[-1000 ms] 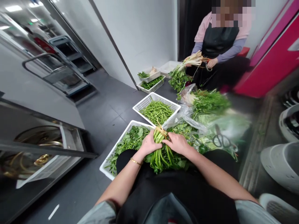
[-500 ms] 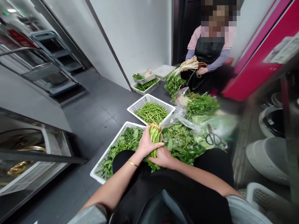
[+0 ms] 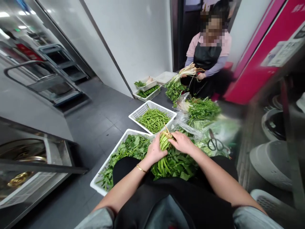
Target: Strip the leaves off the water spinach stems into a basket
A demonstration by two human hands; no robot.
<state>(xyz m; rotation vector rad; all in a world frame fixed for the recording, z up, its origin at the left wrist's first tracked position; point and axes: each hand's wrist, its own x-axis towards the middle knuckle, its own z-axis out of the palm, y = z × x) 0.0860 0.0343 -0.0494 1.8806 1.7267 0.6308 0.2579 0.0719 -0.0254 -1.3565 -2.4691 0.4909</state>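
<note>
A bundle of leafy greens (image 3: 165, 142) with thick green stems, bound near its cut end by a tan tie (image 3: 166, 131), rests over my lap with its leaves toward me. My left hand (image 3: 156, 149) is wrapped round the stems from the left. Closed at the bound end, my right hand (image 3: 182, 142) has its fingertips on the tie. Left of my knees is a white crate (image 3: 109, 162) of loose leafy greens. Beyond my hands stands a white basket (image 3: 139, 111) holding long green stems. Scissors (image 3: 215, 143) lie on plastic bags to the right.
A co-worker (image 3: 207, 54) sits opposite, holding a bunch of herbs (image 3: 175, 86) with pale roots. More herbs (image 3: 203, 109) lie on plastic bags between us. Small trays (image 3: 147, 92) stand by the wall. A metal shelf (image 3: 71, 162) is at left, a white tub (image 3: 271, 165) at right.
My right hand has moved from the lower stems up to the tied end. The bundle now tilts more toward me, and its leaves spread over my lap.
</note>
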